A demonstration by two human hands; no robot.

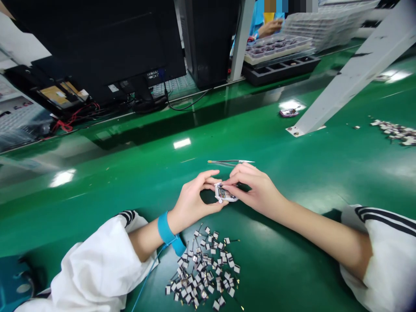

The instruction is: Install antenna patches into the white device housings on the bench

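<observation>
Between my two hands is a small white device housing [226,198] with its electronics exposed on the upper side. My left hand [199,195] grips it from the left, thumb along the near edge and fingers at the far edge. My right hand [256,188] is over its right part, fingertips pinched together at the inside; what they pinch, if anything, is hidden. Tweezers [230,162] lie just beyond my right fingers. Nearer to me lies a pile of small grey-and-black square parts with thin leads [203,271].
A white metal post [351,73] stands on the green bench [130,182], with another small device [289,112] beside it. More small parts [396,132] lie at right. A monitor [97,43], trays [279,50] and a co-worker's hand [271,27] are behind. A blue cord runs from my left wristband [166,227].
</observation>
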